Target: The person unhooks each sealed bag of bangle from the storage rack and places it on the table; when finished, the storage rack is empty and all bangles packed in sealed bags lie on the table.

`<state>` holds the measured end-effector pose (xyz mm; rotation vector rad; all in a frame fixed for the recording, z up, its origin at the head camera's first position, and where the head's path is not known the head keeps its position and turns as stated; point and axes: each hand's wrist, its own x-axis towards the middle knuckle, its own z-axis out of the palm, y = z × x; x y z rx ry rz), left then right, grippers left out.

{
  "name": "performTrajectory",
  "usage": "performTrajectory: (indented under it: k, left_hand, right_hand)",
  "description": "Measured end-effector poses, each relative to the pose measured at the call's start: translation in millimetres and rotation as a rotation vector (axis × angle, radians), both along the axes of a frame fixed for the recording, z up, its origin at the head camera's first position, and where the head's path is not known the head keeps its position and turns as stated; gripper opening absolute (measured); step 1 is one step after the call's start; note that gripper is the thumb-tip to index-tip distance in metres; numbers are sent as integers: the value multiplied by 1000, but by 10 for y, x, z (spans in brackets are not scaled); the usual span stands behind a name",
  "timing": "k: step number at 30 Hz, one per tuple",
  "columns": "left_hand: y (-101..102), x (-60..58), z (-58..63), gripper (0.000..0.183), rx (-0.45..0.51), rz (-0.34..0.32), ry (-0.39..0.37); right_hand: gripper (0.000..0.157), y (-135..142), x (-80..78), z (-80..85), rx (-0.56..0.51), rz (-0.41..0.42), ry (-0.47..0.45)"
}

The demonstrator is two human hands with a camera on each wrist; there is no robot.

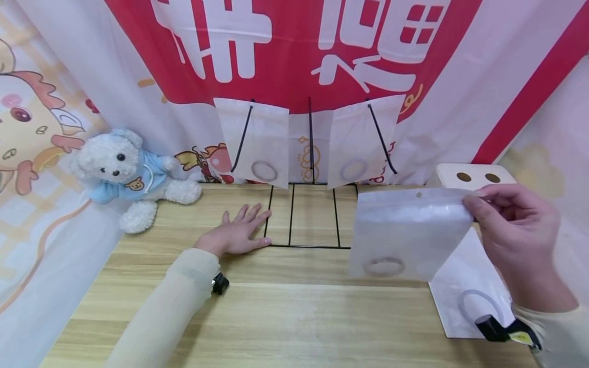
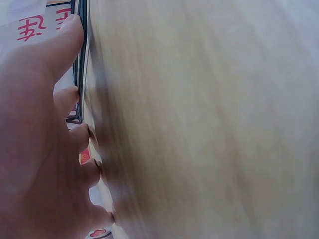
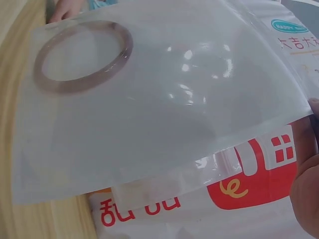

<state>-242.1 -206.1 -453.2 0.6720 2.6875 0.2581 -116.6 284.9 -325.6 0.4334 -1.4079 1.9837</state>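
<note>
My right hand (image 1: 520,235) pinches the top right corner of a translucent plastic bag (image 1: 414,230), held up over the table. A pale purplish bangle (image 3: 75,85) lies in the bag's lower corner in the right wrist view. Fingers spread, my left hand (image 1: 236,232) rests on the table, its thumb and fingertips at the base of a black wire rack (image 1: 291,220). Two similar bags, the left one (image 1: 262,138) and the right one (image 1: 365,138), hang from the rack's outer prongs, each with a bangle. A bare middle prong (image 1: 311,133) stands between them.
Another bag (image 1: 465,271) with a bangle lies on the table (image 1: 299,317) below my right hand. A white box (image 1: 448,176) with two holes stands at the back right. To the left sits a white teddy bear (image 1: 138,171); a printed red and white cloth (image 1: 285,51) hangs behind.
</note>
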Motion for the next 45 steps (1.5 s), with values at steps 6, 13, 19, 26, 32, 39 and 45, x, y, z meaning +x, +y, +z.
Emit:
performTrajectory:
  k: [6, 13, 19, 26, 32, 39, 45]
  left_hand:
    - [-1, -5, -7, 88, 1, 2, -2]
    - [-3, 3, -4, 88, 2, 7, -7]
    - [0, 13, 9, 88, -2, 10, -7]
    - [1, 6, 0, 88, -5, 4, -5]
    - [1, -2, -11, 88, -7, 3, -5]
    - [4, 3, -2, 88, -2, 5, -8]
    - [-1, -2, -4, 88, -4, 4, -3]
  right_hand:
    - [27, 60, 163, -113, -13, 24, -19]
    - [28, 87, 353, -178, -23, 22, -70]
    - [33, 142, 386, -256, 25, 73, -166]
    - [29, 184, 185, -477, 150, 44, -456]
    - [15, 247, -55, -578, 306, 25, -601]
    - [38, 306, -317, -674, 712, -58, -915]
    - [50, 363, -491, -821, 812, 25, -963]
